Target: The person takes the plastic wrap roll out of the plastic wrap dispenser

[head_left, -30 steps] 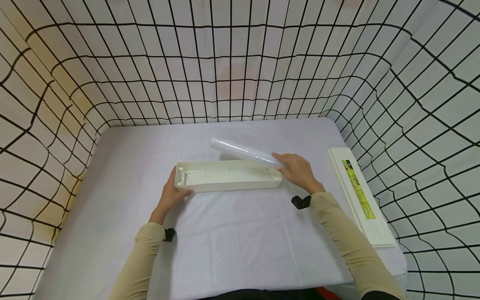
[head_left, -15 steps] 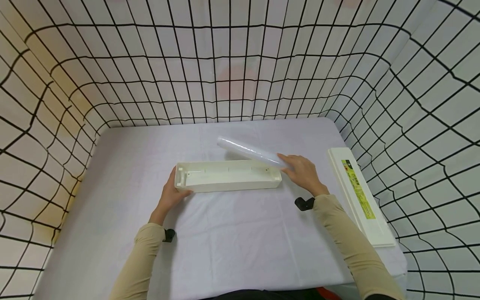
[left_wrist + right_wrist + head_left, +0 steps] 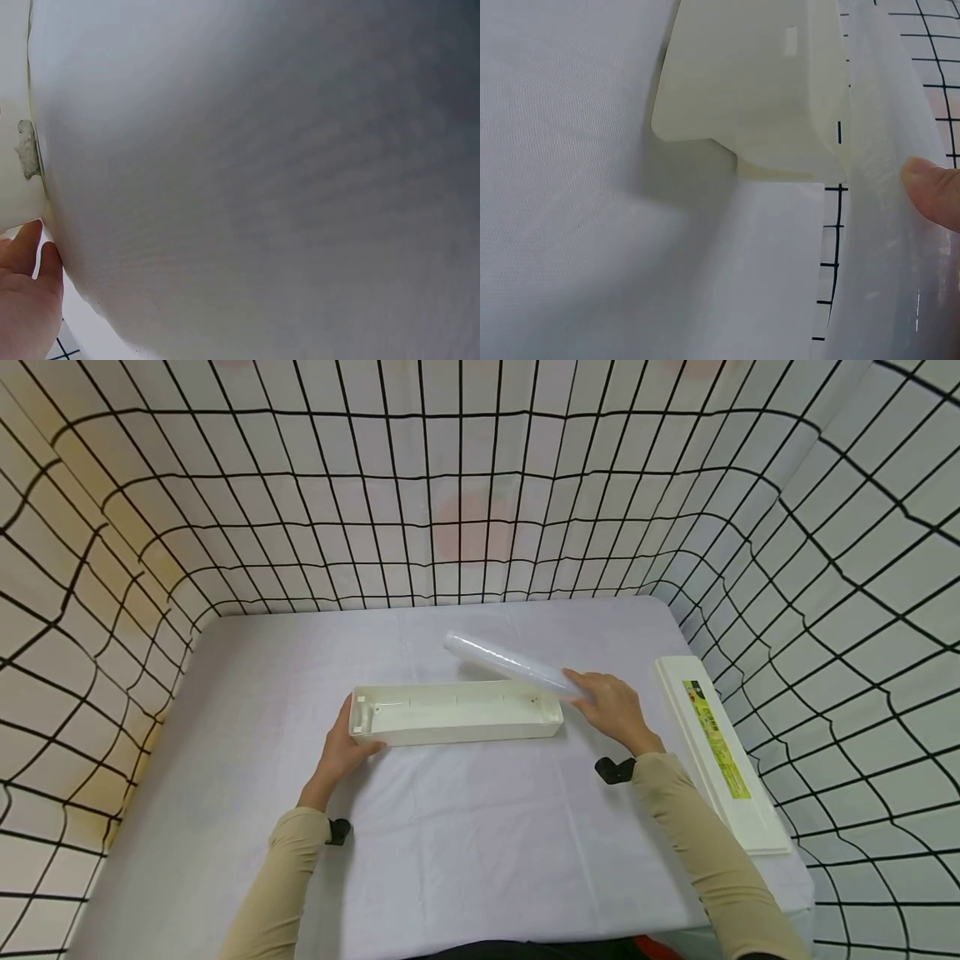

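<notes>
A long cream plastic box (image 3: 457,733), without a cover, lies across the middle of the table. My left hand (image 3: 347,745) grips its left end, thumb on the near wall and fingers round the far side. In the left wrist view that hand (image 3: 30,292) shows at the lower left, beside the box wall (image 3: 15,90). My right hand (image 3: 611,710) holds the right end of a clear plastic film roll (image 3: 510,665), which slants above the back edge of the box. The right wrist view shows my thumb (image 3: 934,191) pressed on the roll (image 3: 889,225), next to the box's end (image 3: 742,82).
A long white cover (image 3: 723,760) with a yellow-green label lies along the table's right side. Black wire mesh (image 3: 461,518) rises behind the table and on both sides. A white cloth (image 3: 465,843) covers the tabletop.
My right hand has shifted a little to the right and toward me, drawing the film roll along with it. My left hand and the box have stayed in place.
</notes>
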Demonstrator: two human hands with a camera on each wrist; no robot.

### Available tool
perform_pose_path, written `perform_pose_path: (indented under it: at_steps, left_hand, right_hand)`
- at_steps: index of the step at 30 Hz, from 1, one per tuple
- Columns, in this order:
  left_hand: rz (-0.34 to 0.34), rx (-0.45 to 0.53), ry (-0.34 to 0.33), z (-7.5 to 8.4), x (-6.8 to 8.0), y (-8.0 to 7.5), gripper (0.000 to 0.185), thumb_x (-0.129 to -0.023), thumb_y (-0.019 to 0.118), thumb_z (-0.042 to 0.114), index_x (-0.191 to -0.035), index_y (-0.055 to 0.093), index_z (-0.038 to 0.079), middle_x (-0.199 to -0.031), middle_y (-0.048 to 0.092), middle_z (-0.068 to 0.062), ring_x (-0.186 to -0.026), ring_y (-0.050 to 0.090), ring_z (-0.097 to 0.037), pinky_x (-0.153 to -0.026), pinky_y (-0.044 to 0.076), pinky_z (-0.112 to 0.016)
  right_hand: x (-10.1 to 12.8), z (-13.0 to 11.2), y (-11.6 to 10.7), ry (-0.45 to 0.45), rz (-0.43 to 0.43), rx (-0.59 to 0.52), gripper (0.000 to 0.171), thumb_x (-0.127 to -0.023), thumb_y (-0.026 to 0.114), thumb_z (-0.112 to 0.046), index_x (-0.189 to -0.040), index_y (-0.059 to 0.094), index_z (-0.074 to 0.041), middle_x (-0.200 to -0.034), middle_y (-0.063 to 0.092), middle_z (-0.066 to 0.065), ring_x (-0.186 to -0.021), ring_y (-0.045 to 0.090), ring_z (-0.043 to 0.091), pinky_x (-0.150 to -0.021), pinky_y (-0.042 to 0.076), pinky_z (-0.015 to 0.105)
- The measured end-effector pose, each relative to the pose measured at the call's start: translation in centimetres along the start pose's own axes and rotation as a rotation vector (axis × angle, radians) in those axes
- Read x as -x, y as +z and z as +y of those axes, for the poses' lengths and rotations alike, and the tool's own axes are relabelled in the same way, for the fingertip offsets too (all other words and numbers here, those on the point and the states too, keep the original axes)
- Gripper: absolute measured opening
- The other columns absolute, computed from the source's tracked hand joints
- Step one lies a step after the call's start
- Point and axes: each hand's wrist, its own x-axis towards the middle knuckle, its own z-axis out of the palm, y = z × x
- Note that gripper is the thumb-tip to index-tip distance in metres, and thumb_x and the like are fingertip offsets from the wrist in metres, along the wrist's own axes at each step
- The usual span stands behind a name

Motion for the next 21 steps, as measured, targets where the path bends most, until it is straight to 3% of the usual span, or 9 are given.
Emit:
perform_pose_path:
  at_steps: [21]
  left_hand:
    - [-0.014, -0.012, 0.000, -0.07, -0.05, -0.04, 0.108, -0.072, 0.076, 0.002, -0.152, 0.004, 0.015, -0.152, 0.029, -0.018, -0.139, 0.028, -0.040, -0.113, 0.024, -0.058]
  right_hand:
    - [0.89, 0.78, -0.36, 0.031, 0.018, 0.007, 0.052, -0.084, 0.067, -0.022, -0.133, 0.053, -0.016, -0.121, 0.065, 0.016, -0.106, 0.062, 0.037, -0.080, 0.052, 0.052]
